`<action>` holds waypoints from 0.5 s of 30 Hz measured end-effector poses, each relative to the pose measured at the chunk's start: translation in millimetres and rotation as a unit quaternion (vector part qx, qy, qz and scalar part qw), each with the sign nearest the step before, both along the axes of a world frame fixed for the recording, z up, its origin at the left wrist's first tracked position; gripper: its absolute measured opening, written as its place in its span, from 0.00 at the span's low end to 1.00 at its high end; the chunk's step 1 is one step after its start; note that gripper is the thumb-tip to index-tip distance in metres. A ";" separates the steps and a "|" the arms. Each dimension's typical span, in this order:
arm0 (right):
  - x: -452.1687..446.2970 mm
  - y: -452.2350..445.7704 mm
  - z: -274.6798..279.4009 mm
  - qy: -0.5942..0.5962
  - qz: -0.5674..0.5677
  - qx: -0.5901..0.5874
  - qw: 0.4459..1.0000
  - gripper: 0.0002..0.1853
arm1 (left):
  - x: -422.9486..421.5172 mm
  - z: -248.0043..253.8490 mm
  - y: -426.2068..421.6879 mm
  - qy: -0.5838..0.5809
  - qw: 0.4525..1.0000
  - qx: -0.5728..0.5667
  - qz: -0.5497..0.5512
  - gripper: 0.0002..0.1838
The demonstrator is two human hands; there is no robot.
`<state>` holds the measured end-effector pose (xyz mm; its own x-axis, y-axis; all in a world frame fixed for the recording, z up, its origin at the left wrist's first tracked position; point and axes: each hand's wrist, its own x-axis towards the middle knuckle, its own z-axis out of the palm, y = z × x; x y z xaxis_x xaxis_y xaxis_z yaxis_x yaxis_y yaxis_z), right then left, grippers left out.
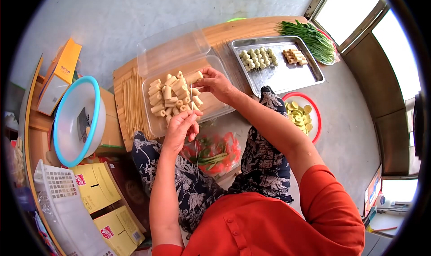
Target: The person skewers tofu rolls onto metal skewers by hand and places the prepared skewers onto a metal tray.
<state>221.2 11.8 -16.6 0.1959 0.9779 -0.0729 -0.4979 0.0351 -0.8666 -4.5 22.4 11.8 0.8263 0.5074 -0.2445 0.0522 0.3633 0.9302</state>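
My left hand (pixel 182 126) is closed on a thin skewer (pixel 196 150), which runs upward past the fingers and hangs down below them. My right hand (pixel 216 83) pinches a pale beige tube-shaped roll (pixel 194 77) close to the skewer's upper end. Whether the skewer has entered the roll, I cannot tell. Beneath both hands lies a heap of similar rolls (pixel 168 93) in a clear plastic container (pixel 150 123). Many loose skewers (pixel 133 101) lie on the wooden table to the left of it.
A metal tray (pixel 287 78) holds greenish balls (pixel 258 58) and skewered rolls (pixel 295 56). Green leafy vegetables (pixel 310 40) lie at its far right. A red-rimmed bowl (pixel 318 116) holds sliced vegetables. A red plastic bag (pixel 231 155) sits below; a blue-rimmed basin (pixel 96 112) stands left.
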 end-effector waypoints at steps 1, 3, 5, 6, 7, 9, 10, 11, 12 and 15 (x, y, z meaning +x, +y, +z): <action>-2.1 -0.3 0.2 0.001 -0.003 0.010 1.000 0.14 | 1.0 -1.4 -0.1 -0.003 1.000 0.005 -0.002 0.15; -5.9 -3.1 5.5 -0.003 -0.009 0.009 1.000 0.15 | 2.3 -4.6 0.2 -0.005 1.000 0.010 -0.006 0.15; -7.9 -3.5 8.0 -0.008 -0.016 0.008 1.000 0.16 | 3.6 -6.9 0.6 -0.007 1.000 0.011 -0.009 0.15; -8.0 -2.3 7.2 -0.015 -0.015 0.013 1.000 0.16 | 4.0 -6.8 0.5 -0.006 1.000 0.010 -0.009 0.15; -7.9 -1.4 6.4 -0.023 -0.014 0.018 0.999 0.17 | 4.5 -6.2 0.3 -0.006 1.000 0.011 -0.009 0.15; -8.4 -1.8 6.1 -0.024 -0.012 0.022 0.999 0.16 | 5.1 -5.4 -0.1 -0.004 1.000 0.011 -0.008 0.15; -8.9 -2.3 6.7 -0.025 -0.010 0.027 0.999 0.15 | 5.6 -5.2 -0.3 -0.004 1.000 0.010 -0.005 0.15; -9.6 -2.7 7.3 -0.025 -0.010 0.026 0.999 0.15 | 5.8 -5.2 -0.5 -0.004 1.000 0.010 -0.001 0.15; -10.0 -3.0 7.4 -0.027 -0.009 0.027 0.999 0.15 | 5.9 -5.4 -0.6 -0.004 1.000 0.010 -0.001 0.15; -10.7 -3.0 7.4 -0.031 -0.007 0.027 0.999 0.15 | 5.9 -6.0 -0.6 -0.002 1.000 0.011 0.002 0.15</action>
<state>210.5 8.8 -9.2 0.2115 0.9774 -0.0069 -0.4426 0.0895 -0.8923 1.5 21.8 5.8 0.8248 0.5164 -0.2302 0.0477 0.3423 0.9384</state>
